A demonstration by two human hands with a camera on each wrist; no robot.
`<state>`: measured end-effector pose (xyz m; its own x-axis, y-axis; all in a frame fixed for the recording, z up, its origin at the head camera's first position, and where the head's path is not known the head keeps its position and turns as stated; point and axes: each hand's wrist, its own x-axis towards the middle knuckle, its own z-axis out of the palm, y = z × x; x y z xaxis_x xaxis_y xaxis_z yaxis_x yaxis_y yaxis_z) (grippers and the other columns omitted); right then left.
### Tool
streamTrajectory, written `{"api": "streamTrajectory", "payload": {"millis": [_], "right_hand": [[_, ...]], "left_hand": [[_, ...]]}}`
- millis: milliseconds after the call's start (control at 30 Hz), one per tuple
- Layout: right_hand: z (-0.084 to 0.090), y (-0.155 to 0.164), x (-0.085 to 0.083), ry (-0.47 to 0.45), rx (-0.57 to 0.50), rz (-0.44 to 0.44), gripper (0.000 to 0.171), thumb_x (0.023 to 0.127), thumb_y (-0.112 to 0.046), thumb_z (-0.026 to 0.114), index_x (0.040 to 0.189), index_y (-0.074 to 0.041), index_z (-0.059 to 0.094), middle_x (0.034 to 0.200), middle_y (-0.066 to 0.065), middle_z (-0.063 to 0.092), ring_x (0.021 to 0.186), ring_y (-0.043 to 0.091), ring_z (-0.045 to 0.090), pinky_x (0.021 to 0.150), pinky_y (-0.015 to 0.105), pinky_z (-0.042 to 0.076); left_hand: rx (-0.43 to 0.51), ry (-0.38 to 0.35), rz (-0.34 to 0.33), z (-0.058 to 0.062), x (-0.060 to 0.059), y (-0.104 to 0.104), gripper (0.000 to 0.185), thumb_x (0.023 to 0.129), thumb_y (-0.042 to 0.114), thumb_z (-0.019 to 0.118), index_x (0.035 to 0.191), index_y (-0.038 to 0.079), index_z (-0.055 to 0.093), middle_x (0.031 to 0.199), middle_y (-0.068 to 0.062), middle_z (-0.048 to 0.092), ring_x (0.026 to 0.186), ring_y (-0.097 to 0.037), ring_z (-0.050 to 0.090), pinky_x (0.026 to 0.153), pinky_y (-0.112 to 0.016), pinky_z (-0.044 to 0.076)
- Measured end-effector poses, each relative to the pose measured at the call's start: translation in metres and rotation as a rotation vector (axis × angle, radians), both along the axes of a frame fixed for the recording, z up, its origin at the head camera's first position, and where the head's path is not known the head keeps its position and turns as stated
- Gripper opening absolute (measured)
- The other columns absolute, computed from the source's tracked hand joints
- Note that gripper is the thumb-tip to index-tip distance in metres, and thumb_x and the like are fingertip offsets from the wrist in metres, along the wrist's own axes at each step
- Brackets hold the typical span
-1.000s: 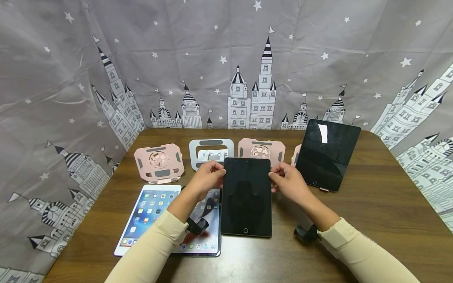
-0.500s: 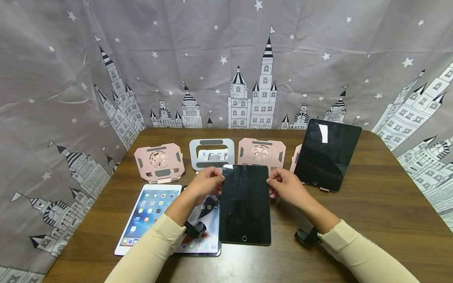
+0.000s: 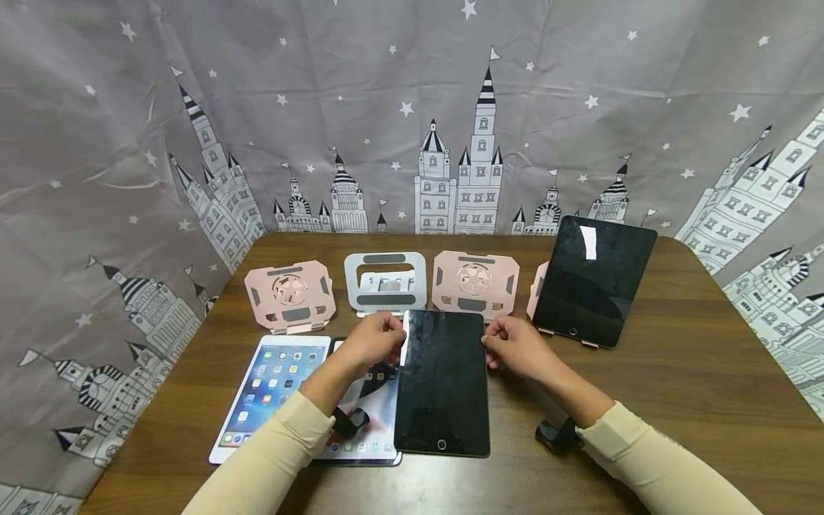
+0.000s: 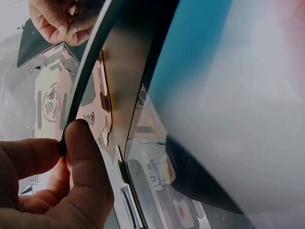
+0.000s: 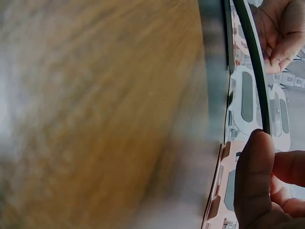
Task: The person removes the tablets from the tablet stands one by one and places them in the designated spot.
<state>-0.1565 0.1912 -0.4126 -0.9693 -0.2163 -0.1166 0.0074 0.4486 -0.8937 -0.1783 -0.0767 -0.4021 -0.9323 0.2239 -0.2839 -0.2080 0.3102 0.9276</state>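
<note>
A black tablet with a dark screen and a round home button is held between both hands in the head view. My left hand pinches its left edge near the top, thumb and fingers on either side, as the left wrist view also shows. At the opposite edge my right hand pinches it the same way; the right wrist view shows the thumb against the thin rim. Partly under the left wrist lies a dark-framed tablet with a lit screen. A white tablet with app icons lies left of it.
Along the back of the wooden table stand a pink stand, a light grey stand and a second pink stand. At right, another black tablet leans on a pink stand. A grey castle-print curtain hangs behind.
Both hands have brought the held tablet toward the front of the table and slightly left. More of the grey stand and the middle pink stand shows now. The other tablets stay put.
</note>
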Motion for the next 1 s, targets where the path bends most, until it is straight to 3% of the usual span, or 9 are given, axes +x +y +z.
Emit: {"api": "streamTrajectory", "payload": {"millis": [333, 1000], "right_hand": [[-0.0045, 0.0009, -0.0005, -0.019, 0.022, 0.027, 0.009, 0.096, 0.001, 0.057, 0.087, 0.002, 0.056, 0.065, 0.006, 0.061, 0.056, 0.015, 0.063, 0.054, 0.027, 0.055], [-0.0046, 0.0048, -0.0007, -0.104, 0.01, 0.06, 0.01, 0.095, 0.002, 0.057, 0.086, 0.003, 0.054, 0.066, 0.01, 0.062, 0.057, 0.013, 0.063, 0.055, 0.027, 0.056]], "left_hand": [[-0.087, -0.02, -0.041, 0.0005, -0.0016, -0.0002, 0.008, 0.097, -0.001, 0.053, 0.089, -0.001, 0.055, 0.08, -0.01, 0.051, 0.063, -0.018, 0.054, 0.059, -0.031, 0.057], [-0.113, -0.015, -0.083, -0.0063, 0.0003, 0.003, 0.011, 0.097, -0.002, 0.054, 0.087, -0.001, 0.052, 0.081, -0.012, 0.054, 0.063, -0.019, 0.059, 0.059, -0.032, 0.057]]}}
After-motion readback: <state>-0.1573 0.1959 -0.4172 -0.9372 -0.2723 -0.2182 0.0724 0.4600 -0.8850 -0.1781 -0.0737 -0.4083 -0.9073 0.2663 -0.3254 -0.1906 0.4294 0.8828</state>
